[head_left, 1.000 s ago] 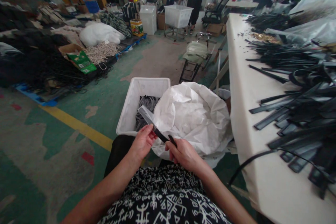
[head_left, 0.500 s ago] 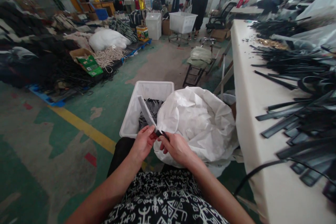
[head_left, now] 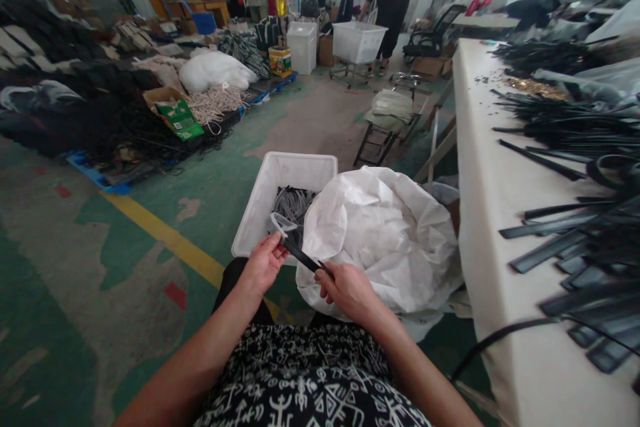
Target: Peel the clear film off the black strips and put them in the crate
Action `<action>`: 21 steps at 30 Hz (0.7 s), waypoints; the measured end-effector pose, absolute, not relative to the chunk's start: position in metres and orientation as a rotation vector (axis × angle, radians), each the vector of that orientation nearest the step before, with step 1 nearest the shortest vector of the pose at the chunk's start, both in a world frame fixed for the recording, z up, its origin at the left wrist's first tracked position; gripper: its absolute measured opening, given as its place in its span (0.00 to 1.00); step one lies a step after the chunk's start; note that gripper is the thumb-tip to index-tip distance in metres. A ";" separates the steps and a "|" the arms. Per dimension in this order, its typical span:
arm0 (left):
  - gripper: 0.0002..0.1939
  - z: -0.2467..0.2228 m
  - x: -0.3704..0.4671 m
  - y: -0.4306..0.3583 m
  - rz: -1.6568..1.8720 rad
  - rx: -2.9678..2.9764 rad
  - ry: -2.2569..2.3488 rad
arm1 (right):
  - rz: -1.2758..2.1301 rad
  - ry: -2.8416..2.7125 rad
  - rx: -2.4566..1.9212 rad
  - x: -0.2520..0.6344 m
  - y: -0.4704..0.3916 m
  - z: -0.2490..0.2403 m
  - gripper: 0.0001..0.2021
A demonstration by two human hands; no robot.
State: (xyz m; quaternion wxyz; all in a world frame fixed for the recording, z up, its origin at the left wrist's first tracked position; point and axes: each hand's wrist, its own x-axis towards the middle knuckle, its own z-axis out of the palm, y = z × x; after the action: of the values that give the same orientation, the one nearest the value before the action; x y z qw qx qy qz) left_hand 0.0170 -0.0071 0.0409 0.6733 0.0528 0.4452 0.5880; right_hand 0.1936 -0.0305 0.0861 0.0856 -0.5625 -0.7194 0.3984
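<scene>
A black strap point(head_left: 301, 255) is stretched between my two hands, above the gap between the white bin and the white sack. My left hand point(head_left: 264, 263) pinches it near its far end, where a pale grey part point(head_left: 283, 221) curls up over the bin. My right hand point(head_left: 347, 285) is closed on its near end. A small dark pointed tip point(head_left: 325, 267) sticks out by the right fingers; what it belongs to is hidden. Beneath my left fingers, grey and black strips point(head_left: 291, 203) lie in the white plastic bin point(head_left: 249, 213).
A large white sack point(head_left: 385, 240) stands open beside the bin. On the right, a cream-covered table point(head_left: 480, 213) carries many black straps point(head_left: 560, 240). Farther off are a stool with folded cloth point(head_left: 393, 109), a wheeled white tub point(head_left: 359, 43) and a bending person point(head_left: 390, 10). Loaded pallets line the left.
My hands have moved apart, with more of the black strap now showing between them. The pale grey part, straight before, now curls over the bin. The view has shifted slightly left.
</scene>
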 end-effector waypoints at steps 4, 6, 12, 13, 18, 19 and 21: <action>0.12 0.042 0.028 -0.012 1.209 0.174 0.923 | 1.122 -2.112 -1.735 0.190 -0.029 0.088 0.18; 0.12 0.044 0.031 -0.013 1.201 0.194 0.907 | 1.114 -2.108 -1.717 0.189 -0.027 0.091 0.18; 0.12 0.045 0.013 0.003 1.327 0.167 1.037 | 1.262 -2.089 -1.693 0.201 -0.032 0.088 0.16; 0.12 0.044 0.015 0.001 1.297 0.179 1.031 | 1.273 -2.067 -1.696 0.200 -0.033 0.086 0.16; 0.15 0.041 0.038 -0.016 1.137 0.272 0.967 | 1.265 -2.019 -1.624 0.195 -0.026 0.084 0.17; 0.15 0.041 0.037 -0.016 1.154 0.267 0.981 | 1.274 -2.027 -1.612 0.197 -0.025 0.085 0.17; 0.15 0.042 0.030 -0.010 1.214 0.244 1.028 | 1.294 -2.046 -1.610 0.202 -0.027 0.086 0.15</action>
State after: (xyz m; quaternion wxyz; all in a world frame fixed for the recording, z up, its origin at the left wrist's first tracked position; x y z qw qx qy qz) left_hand 0.0296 -0.0105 0.0417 0.6933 0.1092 0.4602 0.5437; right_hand 0.2020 -0.0267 0.0859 0.1167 -0.5499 -0.6990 0.4421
